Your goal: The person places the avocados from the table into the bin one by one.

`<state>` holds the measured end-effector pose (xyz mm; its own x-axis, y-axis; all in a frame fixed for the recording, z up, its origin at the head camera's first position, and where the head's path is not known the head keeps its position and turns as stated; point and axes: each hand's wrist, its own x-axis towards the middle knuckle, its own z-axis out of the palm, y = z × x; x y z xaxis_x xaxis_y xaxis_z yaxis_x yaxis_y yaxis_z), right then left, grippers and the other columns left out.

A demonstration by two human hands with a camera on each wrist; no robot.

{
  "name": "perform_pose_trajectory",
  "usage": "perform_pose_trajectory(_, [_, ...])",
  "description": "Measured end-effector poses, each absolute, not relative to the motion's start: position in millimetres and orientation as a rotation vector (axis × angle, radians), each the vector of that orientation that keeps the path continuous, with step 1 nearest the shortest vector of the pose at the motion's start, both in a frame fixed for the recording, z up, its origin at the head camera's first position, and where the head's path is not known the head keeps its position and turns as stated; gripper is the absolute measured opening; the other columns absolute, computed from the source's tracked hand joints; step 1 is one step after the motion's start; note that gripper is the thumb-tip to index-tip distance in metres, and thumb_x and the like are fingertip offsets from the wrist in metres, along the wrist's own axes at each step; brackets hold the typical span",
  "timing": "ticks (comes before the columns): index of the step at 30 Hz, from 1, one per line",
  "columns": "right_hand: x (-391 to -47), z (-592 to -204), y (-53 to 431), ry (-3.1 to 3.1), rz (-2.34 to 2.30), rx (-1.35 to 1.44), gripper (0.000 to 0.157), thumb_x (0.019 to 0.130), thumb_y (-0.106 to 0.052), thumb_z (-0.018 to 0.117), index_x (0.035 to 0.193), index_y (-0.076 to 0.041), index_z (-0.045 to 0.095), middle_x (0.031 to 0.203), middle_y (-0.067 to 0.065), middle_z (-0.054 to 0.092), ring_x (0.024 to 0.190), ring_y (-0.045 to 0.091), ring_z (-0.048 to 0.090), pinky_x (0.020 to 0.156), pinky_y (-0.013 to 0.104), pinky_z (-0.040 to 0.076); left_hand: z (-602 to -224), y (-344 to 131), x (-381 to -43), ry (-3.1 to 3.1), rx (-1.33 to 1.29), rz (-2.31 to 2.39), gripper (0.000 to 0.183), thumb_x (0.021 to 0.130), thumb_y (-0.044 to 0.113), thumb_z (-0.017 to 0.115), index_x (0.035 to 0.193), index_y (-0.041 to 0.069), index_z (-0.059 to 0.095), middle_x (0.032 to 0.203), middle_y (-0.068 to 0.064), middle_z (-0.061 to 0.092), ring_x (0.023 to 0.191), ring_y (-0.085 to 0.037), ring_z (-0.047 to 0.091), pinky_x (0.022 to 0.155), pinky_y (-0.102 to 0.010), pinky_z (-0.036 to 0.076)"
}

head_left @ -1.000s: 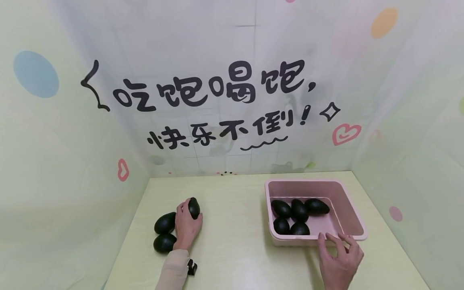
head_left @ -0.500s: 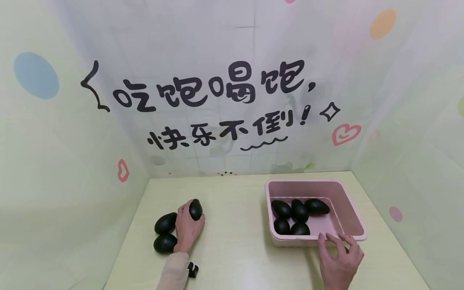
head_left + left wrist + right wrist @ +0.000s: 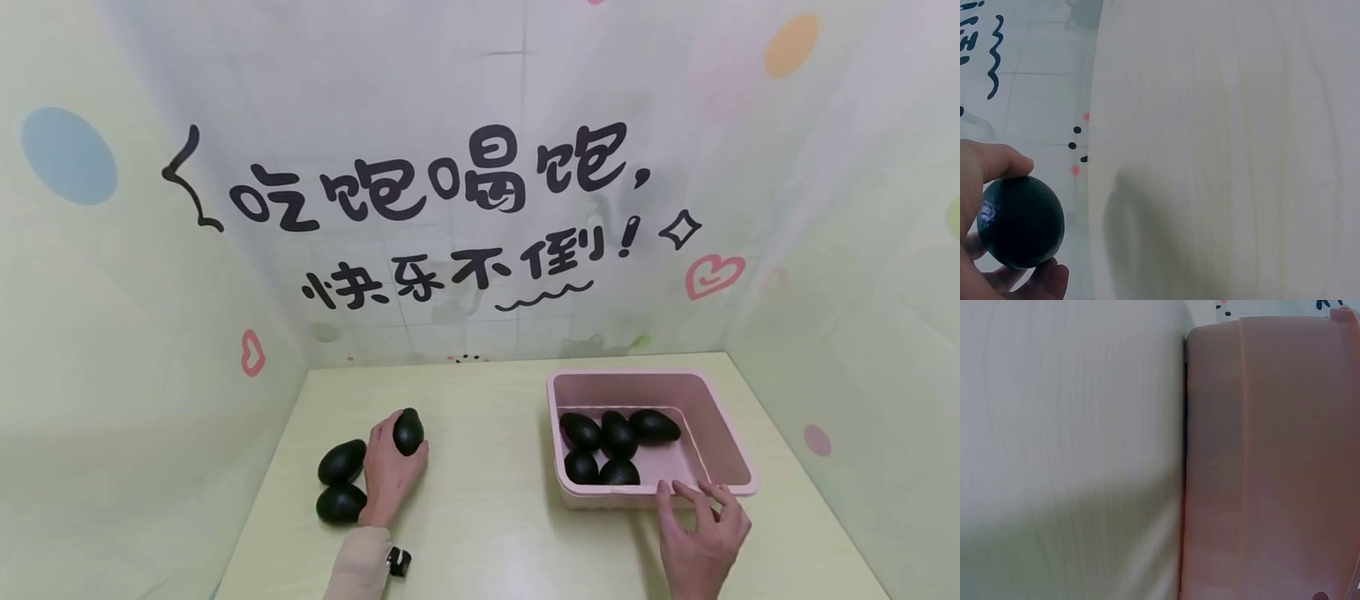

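Observation:
My left hand (image 3: 390, 475) grips a dark avocado (image 3: 408, 432) at the left of the table, with thumb and fingers around its sides. The left wrist view shows this avocado (image 3: 1021, 222) raised off the table, its shadow apart from it. Two more avocados, one behind (image 3: 342, 462) and one in front (image 3: 341, 504), lie just left of that hand. At the right, my right hand (image 3: 705, 533) holds the front rim of a pink plastic bin (image 3: 652, 492) with its fingertips. Several avocados (image 3: 619, 434) lie inside the bin, toward its left side.
The pale wooden table (image 3: 487, 467) stretches between the left hand and the bin. A printed fabric backdrop (image 3: 450, 100) with black lettering stands along its back and sides. A small black object (image 3: 399, 562) is at the left wrist.
My left hand has moved slightly to the right with its avocado, away from the two on the table. The right hand keeps its place at the bin rim.

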<state>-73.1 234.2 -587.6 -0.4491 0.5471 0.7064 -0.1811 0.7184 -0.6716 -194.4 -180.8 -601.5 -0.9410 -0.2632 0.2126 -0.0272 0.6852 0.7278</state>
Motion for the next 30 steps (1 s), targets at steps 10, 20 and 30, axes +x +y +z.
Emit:
perform_pose_trajectory(10, [-74, -588, 234, -1.859, 0.865, -0.296, 0.018, 0.076, -0.004, 0.087, 0.090, 0.004, 0.078, 0.113, 0.030, 0.061, 0.127, -0.004, 0.035, 0.095, 0.009, 0.031, -591, -175, -189, -2.582, 0.168, -1.122, 0.067, 0.088, 0.024, 0.083, 0.149, 0.012, 0.059, 0.145, -0.023, 0.059, 0.125, -0.046, 0.062, 0.103, -0.062, 0.051])
perform_pose_trajectory(20, [-73, -585, 233, -1.858, 0.857, -0.294, 0.019, 0.077, -0.006, 0.086, 0.089, 0.005, 0.077, 0.111, 0.032, 0.060, 0.127, -0.004, 0.034, 0.096, 0.010, 0.030, -588, -170, -184, -2.563, 0.123, -1.105, 0.068, 0.085, 0.024, 0.086, 0.147, 0.012, 0.060, 0.142, -0.023, 0.061, 0.119, -0.045, 0.066, 0.096, -0.061, 0.055])
perform_pose_trajectory(30, [-73, -587, 233, -1.852, 0.857, -0.294, 0.019, 0.078, -0.008, 0.085, 0.089, 0.006, 0.077, 0.111, 0.033, 0.060, 0.127, -0.004, 0.034, 0.096, 0.012, 0.030, -587, -164, -178, -2.606, 0.080, -1.083, 0.068, 0.086, 0.025, 0.086, 0.147, 0.013, 0.060, 0.144, -0.020, 0.061, 0.121, -0.043, 0.067, 0.097, -0.060, 0.056])
